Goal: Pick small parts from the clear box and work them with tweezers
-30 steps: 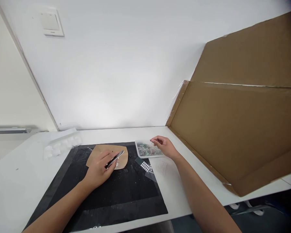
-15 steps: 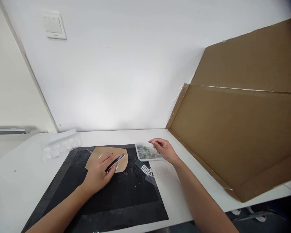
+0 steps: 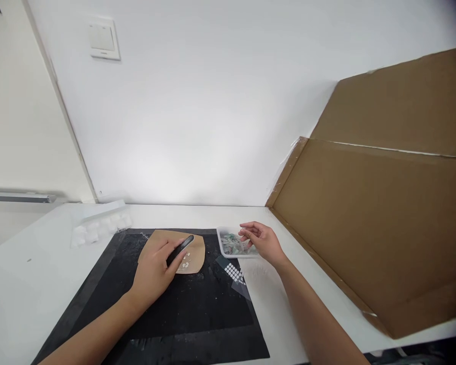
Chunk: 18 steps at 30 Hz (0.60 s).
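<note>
My left hand [image 3: 155,266] is closed around a long, narrow dark object with a pale edge [image 3: 180,249], held at a slant above a tan, curved-edge sheet [image 3: 196,256]. Small white pieces [image 3: 186,262] lie on the sheet beside my fingertips. Part of the sheet is hidden under that hand. My right hand [image 3: 264,243] hovers at the right side of a white plastic tray [image 3: 222,248] of small clear and greenish packets [image 3: 231,244]. Its fingers are loosely bent and apart, with nothing visible in them.
A black mat [image 3: 182,309] covers much of the white table [image 3: 11,289]. A clear sheet with white dots [image 3: 233,274] overlaps its right edge. A clear tray with white lumps [image 3: 101,226] stands back left. A folded cardboard panel [image 3: 372,218] rises at the right.
The whole view has shifted slightly. My left hand has tilted a little, showing more of the white pieces. My right hand's fingers have spread somewhat over the tray.
</note>
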Available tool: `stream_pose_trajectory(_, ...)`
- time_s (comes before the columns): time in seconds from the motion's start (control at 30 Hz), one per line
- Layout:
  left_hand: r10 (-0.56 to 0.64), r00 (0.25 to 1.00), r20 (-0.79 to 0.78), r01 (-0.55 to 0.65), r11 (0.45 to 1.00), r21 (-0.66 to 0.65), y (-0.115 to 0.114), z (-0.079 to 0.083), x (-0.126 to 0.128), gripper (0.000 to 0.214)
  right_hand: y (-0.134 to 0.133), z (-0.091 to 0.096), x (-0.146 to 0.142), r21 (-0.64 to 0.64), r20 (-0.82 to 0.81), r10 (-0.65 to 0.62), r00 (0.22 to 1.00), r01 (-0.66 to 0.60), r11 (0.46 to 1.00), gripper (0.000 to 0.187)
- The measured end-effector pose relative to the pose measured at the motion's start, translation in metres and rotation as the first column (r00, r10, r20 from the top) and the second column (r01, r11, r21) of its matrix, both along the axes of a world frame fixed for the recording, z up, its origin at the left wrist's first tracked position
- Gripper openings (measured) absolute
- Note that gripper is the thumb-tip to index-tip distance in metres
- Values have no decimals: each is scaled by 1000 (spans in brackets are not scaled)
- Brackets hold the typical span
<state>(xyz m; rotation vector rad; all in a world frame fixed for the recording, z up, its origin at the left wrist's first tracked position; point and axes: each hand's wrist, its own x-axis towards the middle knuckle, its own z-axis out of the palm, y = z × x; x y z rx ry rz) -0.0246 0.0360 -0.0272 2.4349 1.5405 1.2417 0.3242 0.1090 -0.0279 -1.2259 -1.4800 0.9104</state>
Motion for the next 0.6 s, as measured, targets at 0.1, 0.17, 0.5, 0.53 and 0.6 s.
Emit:
stream_pose_trajectory(0.1, 13, 1000, 21, -12, 998, -69, -1, 1, 1, 34, -5, 1, -8, -12, 8, 25, 1000, -25, 1000, 44)
stream_pose_trajectory(0.17, 19, 999, 42, -14, 993, -117, -1, 1, 2, 33, -10, 1, -17, 12, 23, 38, 999, -39, 999, 40)
stream_pose_trajectory(0.5, 44, 995, 94, -32, 992, -125, 2, -3, 4, 33, -46, 34, -111, 266, 286, 301, 910, -377, 887, 14)
stream_pose_trajectory(0.53, 36, 994, 104, -21, 990, -141, 1, -3, 4, 33, -45, 36, -120, 301, 276, 304, 912, -382, 874, 13)
stream_pose_trajectory(0.6, 8, 992, 126, 13, 986, -168, -1, -2, 4, 31, -41, 34, -132, 392, 273, 233, 933, -330, 859, 11)
